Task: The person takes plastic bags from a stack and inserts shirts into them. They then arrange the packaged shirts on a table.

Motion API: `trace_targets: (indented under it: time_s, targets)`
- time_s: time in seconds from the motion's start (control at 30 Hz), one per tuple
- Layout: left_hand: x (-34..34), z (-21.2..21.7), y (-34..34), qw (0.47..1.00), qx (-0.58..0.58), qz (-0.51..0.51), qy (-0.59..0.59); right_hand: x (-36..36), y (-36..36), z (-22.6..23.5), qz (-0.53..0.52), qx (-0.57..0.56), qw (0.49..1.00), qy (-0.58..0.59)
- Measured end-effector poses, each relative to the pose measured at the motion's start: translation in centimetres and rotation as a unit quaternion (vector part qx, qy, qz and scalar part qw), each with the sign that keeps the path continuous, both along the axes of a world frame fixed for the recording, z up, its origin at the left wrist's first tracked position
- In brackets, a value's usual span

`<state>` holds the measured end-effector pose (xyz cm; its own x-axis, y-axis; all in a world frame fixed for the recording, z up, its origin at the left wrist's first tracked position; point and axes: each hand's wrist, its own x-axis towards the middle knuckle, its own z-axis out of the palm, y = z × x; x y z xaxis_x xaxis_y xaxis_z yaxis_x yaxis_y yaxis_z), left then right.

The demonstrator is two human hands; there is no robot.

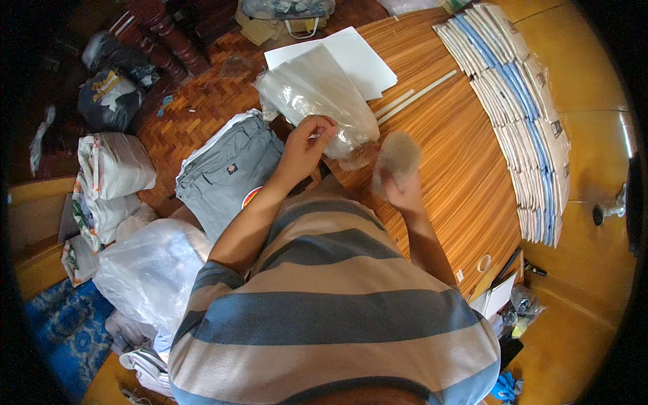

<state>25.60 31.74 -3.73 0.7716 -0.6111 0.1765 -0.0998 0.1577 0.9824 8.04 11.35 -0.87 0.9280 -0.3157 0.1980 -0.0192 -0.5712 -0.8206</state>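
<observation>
A wooden table [445,155] with a striped grain is filling the middle of the view. The floor [202,101] beside it is showing reddish herringbone parquet, and a blue patterned rug [61,331] is lying at the lower left. Dark turned furniture legs [169,34] are standing at the top. Daylight is shining on the yellow-brown surface [594,135] at the right.

Clear plastic bag [317,94] lying crumpled on wooden table; small clear piece [397,156] raised.

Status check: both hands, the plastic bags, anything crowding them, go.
Left hand pinching clear plastic bags on table. Right hand holds small blurred clear piece. Grey folded trousers close left.
</observation>
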Motion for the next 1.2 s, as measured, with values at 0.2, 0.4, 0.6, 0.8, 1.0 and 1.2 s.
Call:
trace_targets:
  time_s: [0.2,0.4,0.6,0.8,1.0,1.2]
  targets:
    - [0.0,-1.0,-0.5,1.0,-0.001,0.011,0.0,-1.6,0.6,3.2,0.027,-0.144,0.966,0.213]
    - [-0.7,1.4,-1.0,1.0,0.006,0.023,0.014,1.2,0.9,3.1,0.114,-0.247,0.953,0.131]
    - [-1.9,2.5,-1.5,0.997,0.004,0.059,-0.044,2.5,0.5,3.1,0.1,-0.245,0.955,0.133]
    - [-4.9,4.1,-2.3,0.96,0.116,0.061,-0.246,3.5,-0.3,2.1,0.096,-0.233,0.954,0.162]
    - [-4.9,3.5,-1.8,0.959,0.09,0.078,-0.258,4.9,-0.3,1.5,0.076,-0.089,0.973,0.198]
    - [-4.3,-5.2,1.2,0.936,0.095,-0.114,0.32,4.1,-2.8,-2.0,0.118,0.227,0.955,0.152]
